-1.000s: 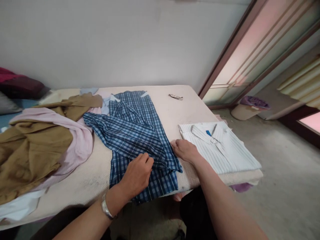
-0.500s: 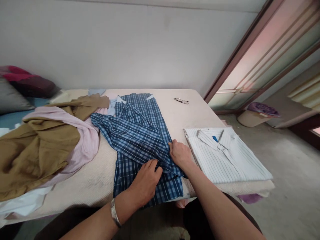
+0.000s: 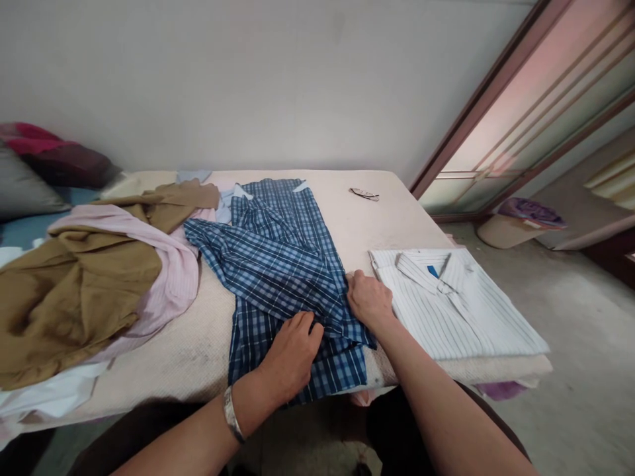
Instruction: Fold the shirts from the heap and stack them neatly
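A blue plaid shirt (image 3: 278, 264) lies partly folded across the cloth-covered surface in front of me, one sleeve laid slantwise over its body. My left hand (image 3: 292, 354), with a silver bracelet at the wrist, is on the lower middle of the shirt, fingers curled into the fabric at the sleeve's lower edge. At the shirt's right edge, my right hand (image 3: 370, 299) is closed on the cloth, its fingertips partly hidden. Just right of that hand is a neatly folded white striped shirt (image 3: 461, 317), collar up.
Rumpled brown clothing (image 3: 94, 271) and a pink striped garment (image 3: 181, 284) are heaped at the left. Eyeglasses (image 3: 364, 194) rest near the back, by the wall. A bin with a purple liner (image 3: 516, 225) stands on the floor at right.
The view has shifted slightly. My right hand stays at the shirt's right edge, where a corner of cloth now shows below it. My left hand has hardly moved on the fabric.
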A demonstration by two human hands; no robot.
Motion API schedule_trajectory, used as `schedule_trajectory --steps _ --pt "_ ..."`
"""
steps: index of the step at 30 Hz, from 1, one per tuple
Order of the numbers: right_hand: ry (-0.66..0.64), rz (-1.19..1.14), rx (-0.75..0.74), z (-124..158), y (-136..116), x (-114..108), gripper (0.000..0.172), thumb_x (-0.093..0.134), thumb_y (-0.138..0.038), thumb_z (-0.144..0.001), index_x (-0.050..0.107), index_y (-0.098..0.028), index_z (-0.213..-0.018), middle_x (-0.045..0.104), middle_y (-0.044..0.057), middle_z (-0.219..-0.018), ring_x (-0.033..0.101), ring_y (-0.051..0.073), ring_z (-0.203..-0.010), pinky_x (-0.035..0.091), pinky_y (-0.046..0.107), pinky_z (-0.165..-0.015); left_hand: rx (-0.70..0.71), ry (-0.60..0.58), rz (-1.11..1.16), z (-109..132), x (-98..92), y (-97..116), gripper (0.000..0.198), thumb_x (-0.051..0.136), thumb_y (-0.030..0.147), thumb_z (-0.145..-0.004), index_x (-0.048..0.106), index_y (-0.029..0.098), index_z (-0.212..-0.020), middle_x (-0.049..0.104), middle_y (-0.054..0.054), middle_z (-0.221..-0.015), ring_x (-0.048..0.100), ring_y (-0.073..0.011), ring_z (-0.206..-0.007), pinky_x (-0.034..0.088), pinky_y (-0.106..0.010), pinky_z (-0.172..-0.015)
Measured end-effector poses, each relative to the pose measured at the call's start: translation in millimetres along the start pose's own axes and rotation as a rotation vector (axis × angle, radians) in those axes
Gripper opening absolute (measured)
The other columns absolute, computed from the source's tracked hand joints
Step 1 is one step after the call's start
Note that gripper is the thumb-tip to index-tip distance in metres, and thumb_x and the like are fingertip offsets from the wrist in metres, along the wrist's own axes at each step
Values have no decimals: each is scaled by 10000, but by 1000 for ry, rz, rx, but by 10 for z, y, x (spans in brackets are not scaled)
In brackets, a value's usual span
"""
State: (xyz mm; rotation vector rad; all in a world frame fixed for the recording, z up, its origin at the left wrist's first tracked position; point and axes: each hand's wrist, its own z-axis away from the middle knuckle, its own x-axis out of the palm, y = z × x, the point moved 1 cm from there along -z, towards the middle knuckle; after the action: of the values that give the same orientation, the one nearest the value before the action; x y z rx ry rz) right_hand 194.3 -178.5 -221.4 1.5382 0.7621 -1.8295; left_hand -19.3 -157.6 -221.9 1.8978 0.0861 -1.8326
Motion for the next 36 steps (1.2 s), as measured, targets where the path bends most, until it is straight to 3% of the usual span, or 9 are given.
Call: schedule_trajectory --steps 8,12,16,19,23,27,32,36 --pt "-71 -31 28 -77 52 50 418 263 -302 -1035 614 -120 -1169 705 198 -1045 687 282 -1004 472 349 -835 13 -4 -16 -5 -8 -7 301 501 35 -835 546 181 -1094 504 -142 -1327 479 -295 -1232 482 -444 -1000" --pt "-148 -88 14 -93 206 -46 522 262 -437 -1041 679 -125 -1087 705 205 -1090 675 300 -1030 473 374 -845 33 -1 -19 0 -16 -7 332 493 35 -828 560 169 -1123 513 -156 -1348 486 -306 -1246 471 -465 -1018" --pt "-386 -300 -122 -39 379 -129 640 313 -620 -999 685 -119 -854 710 164 -805 686 240 -821 485 325 -766 69 55 -24 65 41 119 450 443 23 -833 535 96 -1268 474 -215 -1445 419 -330 -1371 378 -484 -1126" --pt "-624 -485 -174 43 458 -152 522 449 -587 -961 642 -119 -835 632 76 -625 617 171 -600 475 280 -633 150 78 -7 149 155 269 535 422 84 -880 430 41 -1413 360 -251 -1553 296 -348 -1472 293 -502 -1190" --pt "-758 -623 -197 137 474 -135 219 595 -302 -862 624 -118 -977 630 22 -702 559 131 -585 435 240 -565 203 25 22 232 296 391 596 455 179 -904 358 -12 -1461 271 -300 -1584 205 -398 -1503 268 -537 -1197" --pt "-715 -575 -205 127 499 -31 225 603 -182 -771 629 -134 -989 658 29 -757 584 150 -663 435 241 -606 215 11 7 248 345 408 536 435 235 -952 402 -26 -1420 288 -316 -1566 241 -417 -1485 288 -543 -1188" --pt "-646 -410 -241 16 607 79 93 611 -264 -828 602 -180 -864 656 32 -722 603 163 -632 426 262 -606 209 26 13 245 391 406 548 465 260 -956 394 -39 -1410 230 -341 -1577 192 -441 -1494 292 -576 -1177" --pt "-497 -160 -210 5 632 -12 403 446 -498 -973 603 -191 -765 656 76 -684 623 194 -655 414 297 -644 210 29 48 251 421 415 553 489 231 -933 393 -19 -1417 231 -323 -1587 153 -417 -1512 279 -567 -1186"
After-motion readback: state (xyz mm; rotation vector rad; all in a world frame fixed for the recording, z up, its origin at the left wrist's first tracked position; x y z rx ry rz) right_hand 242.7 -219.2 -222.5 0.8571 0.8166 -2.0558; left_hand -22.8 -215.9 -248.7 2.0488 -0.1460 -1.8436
